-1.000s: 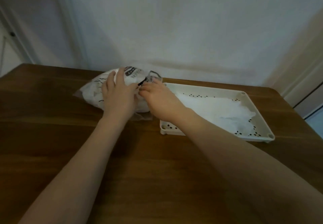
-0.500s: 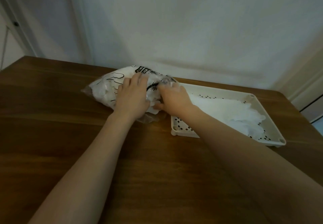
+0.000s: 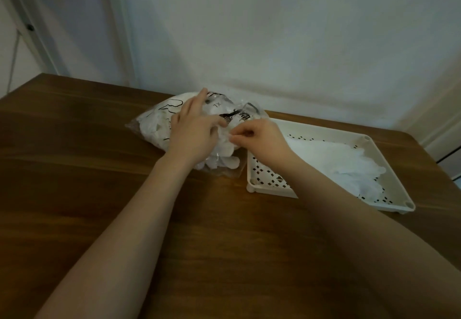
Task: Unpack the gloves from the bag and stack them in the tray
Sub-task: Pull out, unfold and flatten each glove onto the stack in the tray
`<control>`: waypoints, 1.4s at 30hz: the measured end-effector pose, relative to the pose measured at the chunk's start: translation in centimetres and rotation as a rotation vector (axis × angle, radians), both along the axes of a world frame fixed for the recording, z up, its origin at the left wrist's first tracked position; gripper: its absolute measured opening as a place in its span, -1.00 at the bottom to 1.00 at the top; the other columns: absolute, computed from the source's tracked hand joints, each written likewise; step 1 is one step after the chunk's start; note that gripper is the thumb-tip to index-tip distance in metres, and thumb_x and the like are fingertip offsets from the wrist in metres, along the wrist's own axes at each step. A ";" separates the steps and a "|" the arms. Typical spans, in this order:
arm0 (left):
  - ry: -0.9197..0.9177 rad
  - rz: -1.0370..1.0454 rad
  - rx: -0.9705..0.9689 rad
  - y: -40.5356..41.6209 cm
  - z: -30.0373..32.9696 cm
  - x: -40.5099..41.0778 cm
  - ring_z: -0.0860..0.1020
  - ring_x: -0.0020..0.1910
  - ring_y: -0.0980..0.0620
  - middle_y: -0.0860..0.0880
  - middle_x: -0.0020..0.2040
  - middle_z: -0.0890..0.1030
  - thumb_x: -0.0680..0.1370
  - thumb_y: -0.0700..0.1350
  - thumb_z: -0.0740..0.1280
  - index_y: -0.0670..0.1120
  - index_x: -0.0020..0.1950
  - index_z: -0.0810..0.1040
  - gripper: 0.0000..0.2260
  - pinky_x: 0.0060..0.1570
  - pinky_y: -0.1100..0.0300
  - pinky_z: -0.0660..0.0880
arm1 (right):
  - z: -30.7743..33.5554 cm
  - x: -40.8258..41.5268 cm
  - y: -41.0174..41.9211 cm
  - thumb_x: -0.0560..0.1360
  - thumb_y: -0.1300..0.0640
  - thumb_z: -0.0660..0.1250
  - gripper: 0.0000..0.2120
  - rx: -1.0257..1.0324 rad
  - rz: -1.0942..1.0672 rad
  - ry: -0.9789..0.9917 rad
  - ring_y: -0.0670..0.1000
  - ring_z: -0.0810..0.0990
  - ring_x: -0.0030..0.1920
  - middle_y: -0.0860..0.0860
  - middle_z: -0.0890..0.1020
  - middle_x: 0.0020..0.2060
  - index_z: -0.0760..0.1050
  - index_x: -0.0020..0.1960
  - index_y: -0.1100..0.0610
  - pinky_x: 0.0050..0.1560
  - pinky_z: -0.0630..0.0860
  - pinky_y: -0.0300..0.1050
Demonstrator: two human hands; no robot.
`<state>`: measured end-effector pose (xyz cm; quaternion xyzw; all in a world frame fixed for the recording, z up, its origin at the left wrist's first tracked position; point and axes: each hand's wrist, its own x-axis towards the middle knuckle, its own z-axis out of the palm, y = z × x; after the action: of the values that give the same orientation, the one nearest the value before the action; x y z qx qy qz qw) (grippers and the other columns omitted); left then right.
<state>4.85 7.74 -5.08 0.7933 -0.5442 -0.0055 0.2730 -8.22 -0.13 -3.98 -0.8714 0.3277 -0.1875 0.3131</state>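
Head view shows the left hand (image 3: 192, 134) lying on top of the bag (image 3: 159, 124), fingers spread and fairly straight, pressing it to the table (image 3: 99, 194) rather than clasping it. The right hand (image 3: 259, 139) is at the bag's mouth, thumb and forefinger pinched on a thin white glove (image 3: 225, 148) just beside the tray (image 3: 389, 169). Risks, as judged from this position: the gloves are thin and cling together, so a pull on one could drag several out in a clump; these could spill onto the table in the narrow gap between bag and tray. If the left hand eases its pressure, the whole bag could slide rightward with the pull and knock the tray's near-left corner. A pinch on the plastic film instead of the glove would stretch or tear the bag; whether film is caught in the pinch cannot be told. Condition of the goods: the bag is clear plastic with black print, lying on its side at the far middle of the table, bulging and evidently far from emptied. White glove fingers protrude from its near-right opening. A loose heap of gloves (image 3: 349, 159) already lies in the tray, translucent, crumpled and uneven, sitting toward the right half and not squared into a neat stack.
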 end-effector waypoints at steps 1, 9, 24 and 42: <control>0.010 -0.008 0.031 0.0 0.1 0.1 -0.08 0.51 -0.05 0.01 0.55 -0.04 0.58 -0.06 0.21 0.15 0.16 0.56 -0.77 0.41 -0.12 -0.03 | 0.2 -0.4 0.1 0.50 0.16 0.36 -0.79 0.082 -0.001 -0.041 -0.26 0.55 -0.28 -0.09 0.61 -0.20 0.56 0.13 0.15 -0.26 0.44 -0.42; 0.109 -0.193 0.048 0.8 0.4 0.0 -0.10 0.51 -0.02 0.10 0.55 -0.06 0.47 0.21 0.30 0.17 0.02 0.61 -0.78 0.40 -0.14 -0.13 | 0.4 -1.3 0.2 0.55 0.29 0.22 -0.90 0.864 -0.018 -0.602 -0.07 0.45 -0.33 0.02 0.51 -0.32 0.50 -0.08 0.20 -0.32 0.44 -0.29; 0.044 -0.082 -0.076 -0.2 -0.5 -0.1 0.02 0.49 -0.06 0.05 0.52 0.13 0.55 -0.32 0.18 0.13 -0.02 0.59 -0.64 0.40 -0.05 -0.04 | 0.1 -3.1 0.2 0.62 0.18 0.11 -0.77 -0.092 -0.033 0.062 -0.18 0.42 -0.14 -0.05 0.44 0.02 0.53 0.12 0.08 -0.08 0.32 -0.34; 0.148 -0.231 -0.096 0.7 0.1 -0.3 0.03 0.50 -0.01 0.09 0.52 0.08 0.49 -0.05 0.38 0.13 -0.05 0.46 -0.87 0.38 -0.09 -0.06 | 1.3 -0.6 0.4 0.56 0.14 0.25 -0.89 0.577 -0.219 -0.152 0.06 0.60 -0.08 0.09 0.61 -0.09 0.52 -0.08 0.15 -0.07 0.52 -0.09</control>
<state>4.50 8.47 -5.01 0.7089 -0.6098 -0.0694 0.3476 -8.85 0.26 -2.67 -0.6896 0.4348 -0.1839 0.5492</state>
